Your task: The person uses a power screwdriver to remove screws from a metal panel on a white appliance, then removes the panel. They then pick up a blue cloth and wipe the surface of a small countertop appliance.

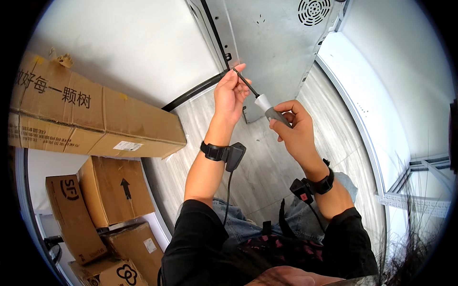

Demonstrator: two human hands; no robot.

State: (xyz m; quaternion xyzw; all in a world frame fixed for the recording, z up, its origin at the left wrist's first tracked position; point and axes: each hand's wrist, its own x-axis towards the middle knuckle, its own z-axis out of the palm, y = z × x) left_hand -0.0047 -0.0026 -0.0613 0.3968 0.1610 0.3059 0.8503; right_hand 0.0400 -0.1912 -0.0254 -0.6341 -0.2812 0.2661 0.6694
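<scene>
We count two hands: the left hand (230,94) and the right hand (294,129), with one screwdriver (260,101) between them. We count two black wrist straps, one on the left wrist (222,153) and one on the right wrist (318,185). We see one grey metal panel (276,43) at the far side, with one round vent grille (313,10). We count five cardboard boxes on the left: one long box (90,119) and four smaller boxes (114,190) nearer.
</scene>
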